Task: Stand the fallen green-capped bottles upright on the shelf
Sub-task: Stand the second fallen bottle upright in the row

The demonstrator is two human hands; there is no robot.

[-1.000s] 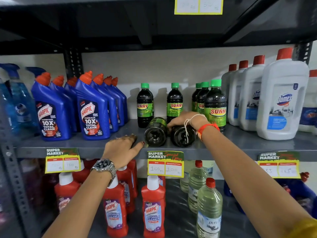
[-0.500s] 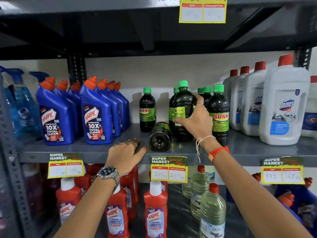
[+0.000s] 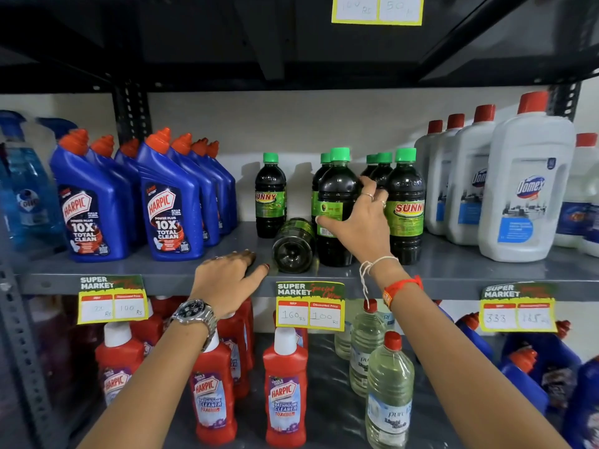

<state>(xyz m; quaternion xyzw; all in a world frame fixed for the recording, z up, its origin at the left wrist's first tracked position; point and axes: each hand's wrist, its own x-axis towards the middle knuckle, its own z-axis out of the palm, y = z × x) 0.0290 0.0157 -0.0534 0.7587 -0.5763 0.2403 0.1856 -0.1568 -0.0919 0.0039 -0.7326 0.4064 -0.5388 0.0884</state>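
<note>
Green-capped bottle (image 3: 335,205) stands upright in the right hand's (image 3: 359,222) grip, another (image 3: 293,246) lies base-forward.

Light: bright, even, from the front
Shadows: soft bottle shadows on the back wall (image 3: 291,124)
Blur: far left spray bottles (image 3: 22,189) smeared
Distortion: wide-angle bending of edges
Underside above: dark
</note>
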